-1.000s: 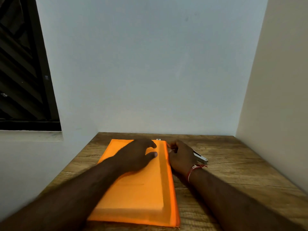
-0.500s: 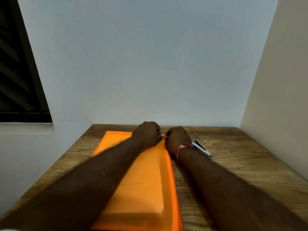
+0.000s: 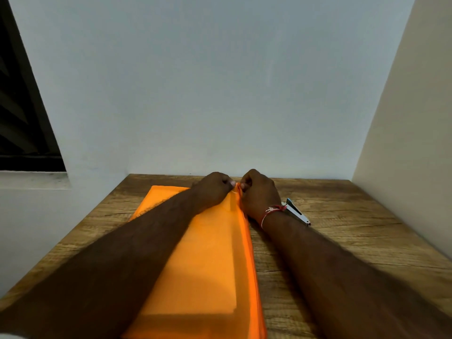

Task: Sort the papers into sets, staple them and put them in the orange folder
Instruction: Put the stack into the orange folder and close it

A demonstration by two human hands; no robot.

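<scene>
Nearest, at 7 and 5 o'clock: two bare forearms reaching away from the viewer, the left one crossing over the orange folder [image 3: 208, 265], the right one over bare worktop [image 3: 362, 243].

Orange folder: closed, flat on the worktop, long axis running from 6 toward 12 o'clock, near end cut off by the lower frame edge. Raised rectangular outline under the cover, contents not visible. Right long edge in a brighter orange band.

At the folder's far right corner, just short of 12 o'clock: left hand [image 3: 214, 190] and right hand [image 3: 260, 195], knuckles up, nearly touching each other. Left fingers [image 3: 228, 182] curled, pinching the corner from the 9 o'clock side. Right fingers [image 3: 244, 185] curled likewise, pinching the same corner from the 3 o'clock side. Corner gathered between the two grips. Exact item in the pinch (tab, string or fastener): too small to tell.

Red thread [image 3: 271, 211] tied round the right wrist.

Stapler [image 3: 297, 212]: metal, blue at its far end, lying on the worktop at 3 o'clock of the right wrist, just beside it and partly hidden by it, near end pointing toward 4 o'clock. Apart from the folder.

Farthest: wood-grain worktop ending against a pale back wall [image 3: 220, 81] at 12 o'clock, cream side wall [image 3: 415, 118] at 3 o'clock, dark window [image 3: 22, 118] above a sill at 9 o'clock.
</scene>
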